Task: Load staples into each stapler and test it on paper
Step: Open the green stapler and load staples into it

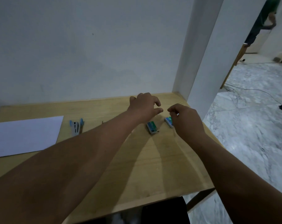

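Hands reach over a wooden table: the left hand hovers with fingers loosely curled, holding nothing, above one green staple box; the right hand pinches something small beside a second staple box. A blue stapler lies beside white paper.

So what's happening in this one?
A person is reaching across a wooden table toward two small staple boxes near its far right corner. The right hand seems to pinch something small over the right box; what it is can't be made out. The left hand hovers above the left one with fingers loosely curled, holding nothing. A blue stapler and a white sheet of paper lie untouched to the left.
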